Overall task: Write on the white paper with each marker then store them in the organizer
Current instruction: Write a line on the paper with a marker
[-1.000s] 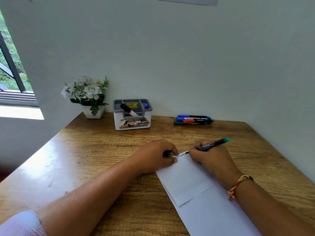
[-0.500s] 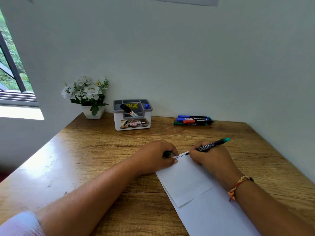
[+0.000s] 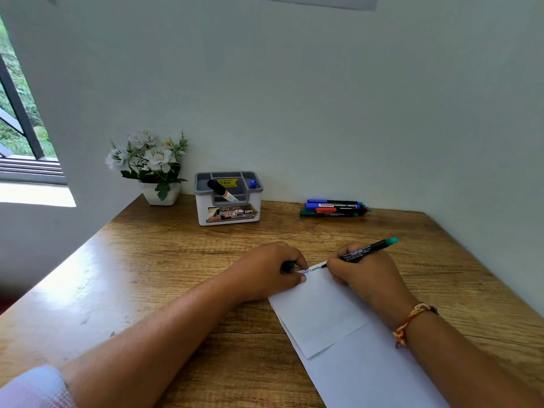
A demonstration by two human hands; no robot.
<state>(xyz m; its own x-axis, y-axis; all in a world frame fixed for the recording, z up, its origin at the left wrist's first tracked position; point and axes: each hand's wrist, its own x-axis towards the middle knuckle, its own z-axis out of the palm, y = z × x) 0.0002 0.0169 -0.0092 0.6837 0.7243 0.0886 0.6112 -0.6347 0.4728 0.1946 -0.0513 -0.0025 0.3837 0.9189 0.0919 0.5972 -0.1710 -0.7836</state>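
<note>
Desk point(image 3: 176, 275): right hand point(image 3: 365, 275) pinches marker point(image 3: 365, 250), tip on paper point(image 3: 323, 313) far edge; left hand point(image 3: 265, 272) curls round cap point(image 3: 290, 264), pinning paper

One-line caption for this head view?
Right hand writes with the green marker at the top of the white paper; left hand steadies the sheet, gripping a green cap; organizer behind.

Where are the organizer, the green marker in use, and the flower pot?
organizer point(image 3: 202, 212): head view, white front wall.
green marker point(image 3: 365, 250): head view, black barrel.
flower pot point(image 3: 153, 198): head view, white side.

White sleeve point(image 3: 32, 388), red-yellow braided bracelet point(image 3: 408, 320)
</note>
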